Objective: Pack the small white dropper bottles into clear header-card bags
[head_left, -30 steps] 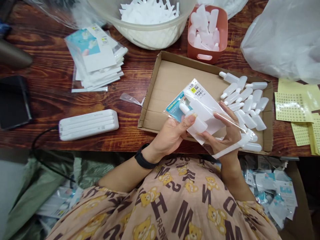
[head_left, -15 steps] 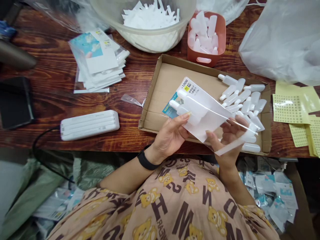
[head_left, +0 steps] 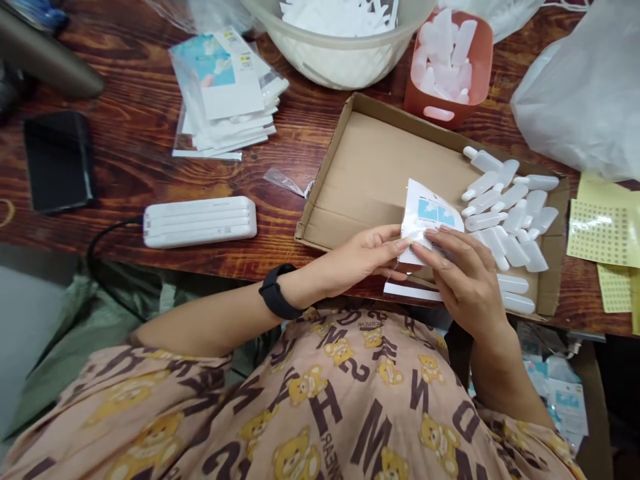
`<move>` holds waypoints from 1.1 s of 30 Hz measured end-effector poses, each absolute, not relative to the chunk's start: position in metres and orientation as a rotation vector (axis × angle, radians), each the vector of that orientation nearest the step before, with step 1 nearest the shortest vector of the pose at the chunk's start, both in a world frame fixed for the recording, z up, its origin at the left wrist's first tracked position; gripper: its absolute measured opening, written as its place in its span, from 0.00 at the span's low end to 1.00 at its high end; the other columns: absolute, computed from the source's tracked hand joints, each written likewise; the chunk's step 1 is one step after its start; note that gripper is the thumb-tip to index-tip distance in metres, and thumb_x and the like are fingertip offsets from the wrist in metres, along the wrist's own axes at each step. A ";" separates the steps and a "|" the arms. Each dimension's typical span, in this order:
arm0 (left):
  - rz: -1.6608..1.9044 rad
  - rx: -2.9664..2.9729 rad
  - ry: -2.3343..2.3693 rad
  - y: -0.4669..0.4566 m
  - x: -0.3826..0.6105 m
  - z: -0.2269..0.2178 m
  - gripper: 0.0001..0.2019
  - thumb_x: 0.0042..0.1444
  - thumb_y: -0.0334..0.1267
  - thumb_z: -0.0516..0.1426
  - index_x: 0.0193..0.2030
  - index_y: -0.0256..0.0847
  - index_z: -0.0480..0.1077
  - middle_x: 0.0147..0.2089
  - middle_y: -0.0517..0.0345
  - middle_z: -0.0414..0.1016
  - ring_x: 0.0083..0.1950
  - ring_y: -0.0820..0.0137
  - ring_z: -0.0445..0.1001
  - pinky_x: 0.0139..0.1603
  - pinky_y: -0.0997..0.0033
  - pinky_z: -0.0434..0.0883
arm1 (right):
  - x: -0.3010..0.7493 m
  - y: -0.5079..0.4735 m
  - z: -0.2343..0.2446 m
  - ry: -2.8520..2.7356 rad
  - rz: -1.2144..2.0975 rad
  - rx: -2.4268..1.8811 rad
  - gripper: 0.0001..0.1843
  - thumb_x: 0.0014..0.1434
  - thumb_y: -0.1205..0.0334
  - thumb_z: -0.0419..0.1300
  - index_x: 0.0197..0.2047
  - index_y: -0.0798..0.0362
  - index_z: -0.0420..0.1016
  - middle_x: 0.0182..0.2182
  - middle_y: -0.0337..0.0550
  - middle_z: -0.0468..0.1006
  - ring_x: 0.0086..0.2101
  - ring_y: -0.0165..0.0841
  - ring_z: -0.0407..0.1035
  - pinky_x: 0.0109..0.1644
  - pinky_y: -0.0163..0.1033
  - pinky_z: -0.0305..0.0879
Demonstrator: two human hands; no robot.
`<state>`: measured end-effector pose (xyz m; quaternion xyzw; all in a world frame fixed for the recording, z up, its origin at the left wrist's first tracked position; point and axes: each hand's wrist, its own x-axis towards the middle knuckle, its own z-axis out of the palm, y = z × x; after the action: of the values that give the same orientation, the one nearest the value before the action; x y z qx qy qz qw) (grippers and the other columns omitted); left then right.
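A clear plastic packet with a white printed card (head_left: 414,203) is between my hands, over the front of the shallow cardboard tray (head_left: 345,230). Two small blue pictures show on the side facing me. My left hand (head_left: 360,260) pinches its left edge between thumb and fingers. From the right, my right hand (head_left: 467,283) grips it, with fingers lying across the card's lower part. A white-edged flap (head_left: 411,291) of the packet hangs below, near the table edge. Several small frosted plastic bottles (head_left: 513,197) lie in the tray's right half, beside my right hand.
An orange bin (head_left: 440,113) of bottles and a bowl (head_left: 345,63) of white strips stand behind the tray. Stacked packets (head_left: 227,93), a white power strip (head_left: 200,222) and a phone (head_left: 59,162) lie left. Yellow sticker sheets (head_left: 600,230) and a plastic bag (head_left: 585,93) are right.
The packet has been turned over: its bottle side faced me before, now the card side with blue pictures does. Both hands have closed in around it. The whole view has shifted somewhat.
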<state>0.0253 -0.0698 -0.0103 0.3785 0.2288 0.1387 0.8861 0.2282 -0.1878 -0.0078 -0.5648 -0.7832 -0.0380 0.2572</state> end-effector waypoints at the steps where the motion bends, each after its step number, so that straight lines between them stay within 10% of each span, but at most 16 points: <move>1: 0.293 0.803 0.494 -0.069 0.025 -0.011 0.22 0.66 0.47 0.68 0.63 0.44 0.79 0.58 0.47 0.85 0.56 0.62 0.83 0.51 0.67 0.81 | 0.228 -0.190 -0.009 -2.110 -0.061 -1.524 0.35 0.70 0.75 0.62 0.75 0.40 0.68 0.65 0.49 0.77 0.67 0.45 0.70 0.71 0.57 0.71; 5: 0.319 0.813 0.542 -0.065 0.020 -0.013 0.24 0.66 0.44 0.67 0.67 0.43 0.76 0.61 0.44 0.84 0.54 0.61 0.85 0.49 0.66 0.82 | 0.229 -0.210 -0.018 -1.774 -0.011 -1.628 0.38 0.66 0.65 0.69 0.76 0.37 0.67 0.65 0.50 0.72 0.64 0.49 0.71 0.67 0.61 0.74; 11: 0.244 0.747 0.594 -0.060 0.019 -0.016 0.18 0.70 0.40 0.64 0.64 0.40 0.74 0.60 0.40 0.85 0.48 0.64 0.87 0.46 0.67 0.83 | 0.218 -0.226 -0.023 -1.104 0.712 -1.695 0.29 0.72 0.55 0.66 0.73 0.42 0.68 0.38 0.40 0.85 0.33 0.34 0.82 0.38 0.42 0.84; 18: 0.146 0.835 0.660 -0.048 0.033 -0.016 0.17 0.68 0.37 0.67 0.60 0.35 0.75 0.49 0.41 0.88 0.38 0.66 0.87 0.41 0.68 0.81 | 0.224 -0.217 -0.013 -0.793 0.991 -1.624 0.23 0.63 0.49 0.75 0.59 0.44 0.82 0.32 0.38 0.86 0.29 0.33 0.82 0.31 0.36 0.82; 27: 0.202 0.818 0.556 -0.051 0.027 -0.016 0.46 0.65 0.34 0.68 0.85 0.51 0.51 0.46 0.51 0.90 0.43 0.60 0.88 0.49 0.60 0.83 | 0.236 -0.212 -0.012 -0.603 1.193 -1.562 0.26 0.56 0.48 0.80 0.56 0.44 0.86 0.29 0.37 0.86 0.26 0.32 0.82 0.28 0.35 0.82; 33: 0.161 0.805 0.603 -0.048 0.022 -0.003 0.20 0.67 0.36 0.67 0.66 0.44 0.79 0.46 0.50 0.89 0.39 0.69 0.87 0.44 0.71 0.83 | 0.238 -0.205 -0.002 -0.648 1.274 -1.524 0.23 0.53 0.50 0.81 0.51 0.44 0.89 0.24 0.33 0.82 0.24 0.29 0.78 0.29 0.34 0.82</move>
<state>0.0223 -0.0477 -0.0030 0.3854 0.2885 0.0770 0.8731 0.2378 -0.2050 -0.0020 -0.6307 -0.2684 0.5272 0.5022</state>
